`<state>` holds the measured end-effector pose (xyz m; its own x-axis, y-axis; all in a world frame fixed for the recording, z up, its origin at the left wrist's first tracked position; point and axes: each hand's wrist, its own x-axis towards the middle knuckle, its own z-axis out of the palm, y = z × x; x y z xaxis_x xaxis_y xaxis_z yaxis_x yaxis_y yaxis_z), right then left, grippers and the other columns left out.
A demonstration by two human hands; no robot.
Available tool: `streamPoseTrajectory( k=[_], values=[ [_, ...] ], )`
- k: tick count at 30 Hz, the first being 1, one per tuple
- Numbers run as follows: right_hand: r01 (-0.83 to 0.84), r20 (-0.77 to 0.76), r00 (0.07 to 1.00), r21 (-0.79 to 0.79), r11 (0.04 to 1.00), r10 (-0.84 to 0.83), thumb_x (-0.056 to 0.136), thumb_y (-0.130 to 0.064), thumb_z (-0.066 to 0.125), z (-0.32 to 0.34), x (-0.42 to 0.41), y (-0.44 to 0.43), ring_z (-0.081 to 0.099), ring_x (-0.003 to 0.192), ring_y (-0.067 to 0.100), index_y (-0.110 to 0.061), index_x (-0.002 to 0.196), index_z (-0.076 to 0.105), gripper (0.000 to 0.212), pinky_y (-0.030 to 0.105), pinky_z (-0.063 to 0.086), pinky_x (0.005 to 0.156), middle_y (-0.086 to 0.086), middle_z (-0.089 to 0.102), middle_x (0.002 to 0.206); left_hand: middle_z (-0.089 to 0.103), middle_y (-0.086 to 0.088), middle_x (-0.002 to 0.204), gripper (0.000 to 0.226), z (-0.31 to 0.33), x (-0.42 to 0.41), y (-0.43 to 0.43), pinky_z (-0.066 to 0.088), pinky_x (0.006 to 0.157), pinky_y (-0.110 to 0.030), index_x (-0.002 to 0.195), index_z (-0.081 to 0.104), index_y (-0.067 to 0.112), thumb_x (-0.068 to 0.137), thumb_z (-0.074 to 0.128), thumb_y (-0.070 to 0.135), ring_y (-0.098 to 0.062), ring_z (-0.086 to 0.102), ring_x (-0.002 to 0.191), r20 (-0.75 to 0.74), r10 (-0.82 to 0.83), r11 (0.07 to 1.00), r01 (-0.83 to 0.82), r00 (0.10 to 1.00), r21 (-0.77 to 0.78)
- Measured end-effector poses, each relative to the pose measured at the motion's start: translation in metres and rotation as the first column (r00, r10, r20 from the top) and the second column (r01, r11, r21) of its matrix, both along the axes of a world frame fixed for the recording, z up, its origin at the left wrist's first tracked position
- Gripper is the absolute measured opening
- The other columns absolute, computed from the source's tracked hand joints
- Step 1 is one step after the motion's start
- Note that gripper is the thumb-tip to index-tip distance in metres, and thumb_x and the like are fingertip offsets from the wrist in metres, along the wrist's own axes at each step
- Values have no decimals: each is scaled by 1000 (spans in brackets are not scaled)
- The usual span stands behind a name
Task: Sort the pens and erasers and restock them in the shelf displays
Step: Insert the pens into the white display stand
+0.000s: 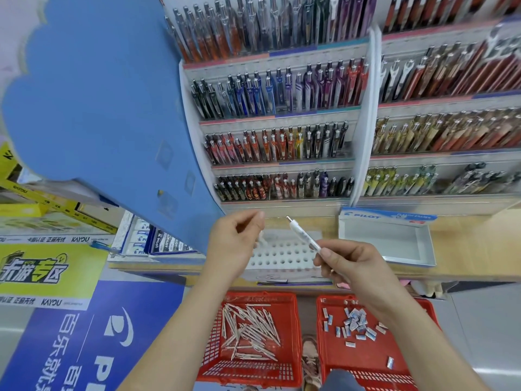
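Presently right hand (348,266) pinches a white pen (303,234) above the holed tray (282,256); left hand (236,241) fingers loosely curled, whether holding anything unclear. Empty box (387,238) reads "PILOT". Red baskets below: pens (249,330) left, erasers (356,324) right.

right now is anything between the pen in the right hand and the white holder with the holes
Nothing visible. The pen in the right hand hangs above the holder, whose holes look open; the left hand is at its left edge.
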<state>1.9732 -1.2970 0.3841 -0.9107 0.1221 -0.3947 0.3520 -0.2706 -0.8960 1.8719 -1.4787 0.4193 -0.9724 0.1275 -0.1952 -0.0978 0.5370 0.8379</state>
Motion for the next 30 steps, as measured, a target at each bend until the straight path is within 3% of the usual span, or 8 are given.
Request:
streamPoseTrajectory(
  k=[1, 3, 12, 15, 19, 23, 26, 30],
  values=[
    [-5, -3, 1000, 4, 1000, 5, 91, -6, 58, 1, -1, -1, 53, 58, 11, -8, 92, 74, 17, 20, 40, 49, 8, 68, 72, 71, -2, 82, 22, 8, 4, 1, 56, 65, -23, 106, 70, 14, 90, 60, 25, -5, 61, 64, 100, -5, 987, -11, 995, 160],
    [-37, -15, 999, 18, 999, 37, 92, -7, 57, 3, -2, -5, 53, 56, 10, -8, 91, 74, 18, 17, 39, 48, 6, 68, 71, 71, -8, 82, 20, 18, 10, 3, 55, 64, -22, 105, 70, 11, 87, 62, 17, -11, 63, 65, 166, -76, 960, 27, 983, 278],
    [-163, -53, 985, 11, 986, 164, 93, -7, 54, 1, -8, -19, 53, 55, 11, -12, 98, 73, 20, 20, 45, 53, 5, 68, 69, 71, -13, 74, 9, 26, 19, -5, 57, 62, -24, 89, 71, 4, 81, 69, 5, -16, 67, 62, 165, -73, 954, 21, 984, 299],
    [-129, -43, 990, 42, 991, 131, 91, -12, 58, 0, -11, -23, 57, 59, 11, -15, 92, 73, 15, 19, 48, 56, 6, 68, 68, 72, -11, 70, 6, 29, 20, -9, 57, 61, -25, 85, 72, 8, 79, 71, 5, -18, 67, 60, 119, 25, 956, -58, 993, 286],
    [103, -12, 994, 307, 946, -105, 86, -18, 68, -13, -15, -12, 64, 73, 9, -21, 90, 73, 7, 25, 53, 72, 1, 72, 79, 70, 1, 62, 7, 28, 11, -32, 57, 65, -30, 78, 72, 21, 79, 73, 14, -16, 68, 60, -81, 233, 961, -217, 969, 169],
    [105, 84, 978, 596, 796, -191, 86, -32, 67, -44, -9, 4, 64, 84, 17, -14, 106, 69, 27, 35, 52, 78, -1, 70, 88, 68, 13, 60, 14, 20, 12, -49, 52, 66, -24, 71, 69, 33, 80, 72, 23, -4, 65, 61, -226, 183, 974, -208, 957, -90],
    [0, 201, 968, 601, 799, -151, 88, -41, 62, -62, -6, 0, 62, 90, 21, -12, 118, 63, 42, 34, 49, 80, 3, 67, 99, 65, 6, 61, 13, 7, 19, -52, 51, 65, -34, 69, 68, 26, 83, 69, 27, -12, 62, 62, -284, 100, 963, -165, 953, -214],
    [1, 216, 965, 562, 827, -148, 91, -43, 57, -70, -8, -7, 63, 97, 24, -8, 118, 65, 45, 37, 49, 88, 9, 70, 107, 66, 2, 63, 13, -9, 18, -50, 51, 66, -41, 75, 70, 17, 84, 68, 26, -20, 62, 64, -344, 40, 947, -146, 938, -287]
  ],
)
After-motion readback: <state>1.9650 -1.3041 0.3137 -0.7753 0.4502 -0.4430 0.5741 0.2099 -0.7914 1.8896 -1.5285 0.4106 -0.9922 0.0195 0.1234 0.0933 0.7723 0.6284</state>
